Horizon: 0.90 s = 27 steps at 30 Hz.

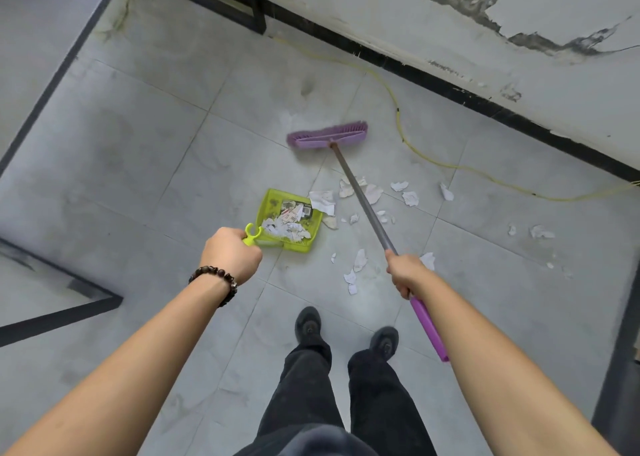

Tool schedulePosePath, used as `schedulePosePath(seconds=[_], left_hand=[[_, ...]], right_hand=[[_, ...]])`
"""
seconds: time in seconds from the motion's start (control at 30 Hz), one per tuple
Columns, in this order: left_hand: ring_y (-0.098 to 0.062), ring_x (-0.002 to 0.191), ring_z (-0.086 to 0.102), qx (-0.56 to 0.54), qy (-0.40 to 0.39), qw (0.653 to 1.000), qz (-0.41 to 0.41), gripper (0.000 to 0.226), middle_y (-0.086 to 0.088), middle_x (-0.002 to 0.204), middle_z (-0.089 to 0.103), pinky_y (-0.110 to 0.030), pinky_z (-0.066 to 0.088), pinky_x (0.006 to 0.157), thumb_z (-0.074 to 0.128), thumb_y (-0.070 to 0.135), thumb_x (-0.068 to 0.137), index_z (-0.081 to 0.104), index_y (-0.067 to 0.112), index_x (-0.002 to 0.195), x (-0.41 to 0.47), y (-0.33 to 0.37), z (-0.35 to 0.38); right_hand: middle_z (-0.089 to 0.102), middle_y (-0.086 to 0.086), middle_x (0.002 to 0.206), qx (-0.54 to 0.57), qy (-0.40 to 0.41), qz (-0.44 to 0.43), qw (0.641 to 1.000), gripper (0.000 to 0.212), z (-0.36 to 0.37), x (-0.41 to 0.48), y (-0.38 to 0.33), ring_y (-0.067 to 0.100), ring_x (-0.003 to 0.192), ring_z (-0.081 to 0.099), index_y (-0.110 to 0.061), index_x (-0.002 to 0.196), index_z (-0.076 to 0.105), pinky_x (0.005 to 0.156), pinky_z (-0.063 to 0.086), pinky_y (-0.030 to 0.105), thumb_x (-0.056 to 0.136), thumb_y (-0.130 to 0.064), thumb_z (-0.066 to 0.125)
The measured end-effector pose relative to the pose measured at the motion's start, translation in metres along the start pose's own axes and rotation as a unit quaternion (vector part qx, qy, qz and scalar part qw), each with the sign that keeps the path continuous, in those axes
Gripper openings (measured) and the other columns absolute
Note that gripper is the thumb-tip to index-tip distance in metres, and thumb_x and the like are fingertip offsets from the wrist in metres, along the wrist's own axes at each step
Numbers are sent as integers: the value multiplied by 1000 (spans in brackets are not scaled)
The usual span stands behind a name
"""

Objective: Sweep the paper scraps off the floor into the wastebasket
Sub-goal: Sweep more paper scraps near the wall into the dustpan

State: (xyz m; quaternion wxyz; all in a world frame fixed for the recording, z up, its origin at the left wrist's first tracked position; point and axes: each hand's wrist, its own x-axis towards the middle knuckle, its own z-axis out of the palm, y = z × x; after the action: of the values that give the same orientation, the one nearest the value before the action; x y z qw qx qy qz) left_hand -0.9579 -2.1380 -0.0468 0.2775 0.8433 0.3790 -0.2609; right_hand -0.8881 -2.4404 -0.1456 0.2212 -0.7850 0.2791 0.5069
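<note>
My left hand [231, 253] grips the handle of a lime-green dustpan [268, 209] that lies on the grey tiles and holds several paper scraps. My right hand [407, 272] grips the grey pole of a purple broom [328, 135]; its head sits on the floor beyond the pan, up and to the right of it. Several white paper scraps [360, 260] lie scattered on the tiles to the right of the pan, around and under the pole, with a few more farther right [541, 232]. No wastebasket is in view.
A yellow cable [401, 133] snakes along the floor near the wall [519, 57] with peeling paint and a black skirting. Black metal frame legs [256, 2] stand at the top. A dark-framed edge [62, 312] lies at left. My feet [308, 324] are below the scraps.
</note>
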Motion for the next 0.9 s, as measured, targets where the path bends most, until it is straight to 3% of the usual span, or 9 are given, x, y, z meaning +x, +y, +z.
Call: schedulePosePath(seconds=[0.17,0.33,0.43,0.6,0.77,0.83,0.9], left_hand=[[-29,51,44,-8,-13,1000,-2,18,-8,57,50,-26,45,54,53,13,81,68,2,81,5,-8,1],[-25,47,37,-4,-40,999,6,18,-7,56,45,-23,35,51,51,12,85,65,2,81,-15,-37,1],[-26,48,40,-5,-37,999,20,17,-6,54,46,-25,35,49,54,16,86,66,8,78,-43,-70,6],[-23,49,49,20,-25,998,48,24,-3,55,55,-24,37,47,60,14,83,73,23,101,-100,-117,18],[-16,47,48,55,-10,998,43,34,3,56,55,-23,36,47,63,18,84,71,28,116,-161,-139,44],[-15,47,49,73,-4,996,45,36,4,58,57,-23,36,47,64,19,84,69,29,119,-184,-145,56],[-15,47,49,76,6,996,50,37,3,58,57,-23,37,48,65,20,84,69,29,120,-204,-148,69]], right_hand=[[45,12,57,-45,-21,70,996,57,10,-47,101,17,33,38,-4,100,54,40,28,19,98,-55,27],[40,6,53,24,-33,108,993,51,24,-110,176,15,32,31,-8,85,50,39,23,18,99,-54,34],[40,3,50,84,-25,86,992,47,15,-129,188,14,32,28,-10,81,48,39,21,17,99,-52,39],[42,6,54,95,2,30,995,43,11,-130,188,16,33,31,-8,83,52,38,23,17,100,-44,37],[42,11,62,37,-17,-32,999,35,15,-98,176,19,42,38,-8,72,42,40,31,21,101,-22,27],[37,9,65,27,-37,-36,998,38,19,-94,194,18,52,36,-13,66,32,47,33,26,103,-14,22],[42,13,60,-24,-44,-19,999,37,21,-94,230,18,50,41,-9,66,34,49,36,26,101,-11,22]])
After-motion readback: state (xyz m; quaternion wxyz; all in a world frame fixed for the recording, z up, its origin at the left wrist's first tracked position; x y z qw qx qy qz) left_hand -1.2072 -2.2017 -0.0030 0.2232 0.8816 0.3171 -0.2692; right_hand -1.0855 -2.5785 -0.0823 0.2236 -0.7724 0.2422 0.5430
